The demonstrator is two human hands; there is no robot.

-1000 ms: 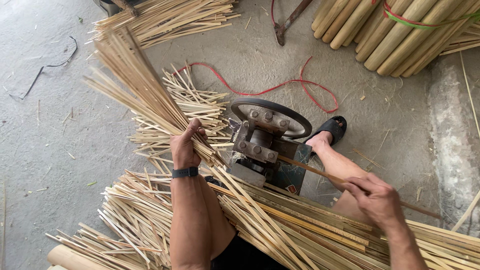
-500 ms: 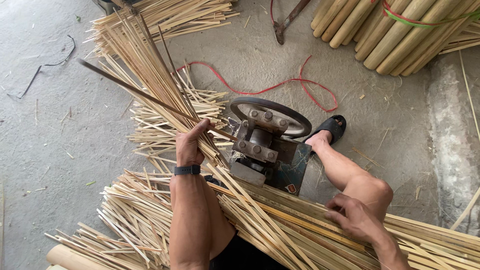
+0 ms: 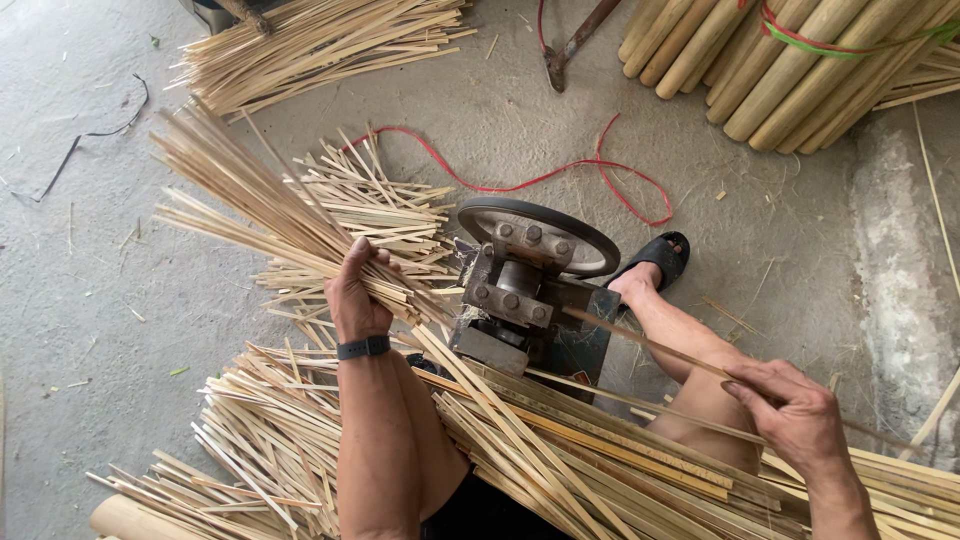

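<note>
Running on a long slant, the thin bamboo strip (image 3: 660,348) is stretching from the small splitting machine (image 3: 525,290) at its upper-left end down toward the lower right, where the right hand (image 3: 795,415) is pinching it between thumb and fingers, well back from the machine. So the strip's long axis is pointing straight at the machine's rollers, and the right hand is sitting behind it on that same line, over the bent knee. On the other side, the left hand (image 3: 358,295) is closing its fingers around a thick sheaf of splints (image 3: 260,205), gripping near the machine's left edge while the sheaf is fanning up and away to the upper left. The left hand is lying nearer the machine than the right. Beneath both forearms a deep pile of bamboo slats (image 3: 560,460) is spreading across the floor (image 3: 80,320), a sandalled foot (image 3: 655,262) is bracing just beside the machine's wheel, and a red cord (image 3: 560,180) is looping behind it, with bundled bamboo poles (image 3: 780,60) lying beyond.
</note>
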